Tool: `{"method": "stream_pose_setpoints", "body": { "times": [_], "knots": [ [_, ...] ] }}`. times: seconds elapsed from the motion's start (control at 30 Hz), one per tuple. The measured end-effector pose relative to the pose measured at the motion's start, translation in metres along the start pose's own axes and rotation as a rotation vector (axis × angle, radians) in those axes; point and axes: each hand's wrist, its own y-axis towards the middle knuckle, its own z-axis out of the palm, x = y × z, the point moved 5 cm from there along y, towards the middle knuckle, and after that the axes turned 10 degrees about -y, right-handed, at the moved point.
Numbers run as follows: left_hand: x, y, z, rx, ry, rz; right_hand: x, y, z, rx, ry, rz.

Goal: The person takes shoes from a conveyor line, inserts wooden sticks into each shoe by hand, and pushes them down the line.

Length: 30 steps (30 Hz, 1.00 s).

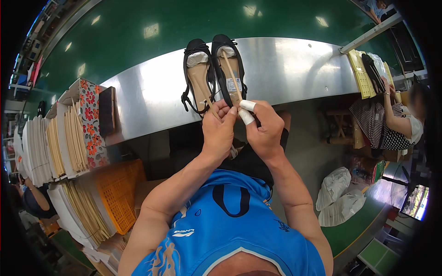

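Two black shoes stand side by side, toes away from me: the left shoe and the right shoe. White stuffing fills both toes. A thin light stick runs from toe to heel inside the right shoe, beside a small white label. Another stick end shows between the left shoe's heel and my left hand. My left fingers are curled and pinched at the right shoe's heel. My right hand, two fingertips wrapped in white, is closed at the same heel. What the fingertips grip is too small to tell.
The shoes rest on a metal ledge beside a green surface. At left are a flower-patterned box, a dark block and an orange crate. Another person works at right, near yellow sheets. White bags lie below.
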Motion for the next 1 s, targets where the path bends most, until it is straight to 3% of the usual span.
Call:
{"method": "stream_pose_setpoints", "body": {
  "times": [0.07, 0.6, 0.8, 1.0],
  "knots": [
    [0.001, 0.001, -0.001, -0.005, 0.005, 0.001, 0.002, 0.001, -0.001, -0.095, -0.040, -0.060],
    [0.000, 0.001, -0.006, -0.006, -0.013, -0.116, 0.002, -0.002, 0.006, -0.133, -0.170, -0.277],
    [-0.005, -0.009, 0.003, -0.044, -0.184, -0.228, -0.003, -0.001, 0.003, -0.026, -0.098, -0.109],
    [-0.003, -0.011, 0.008, 0.063, -0.145, -0.149, 0.000, -0.005, 0.003, 0.070, -0.094, -0.048]
  ]
}}
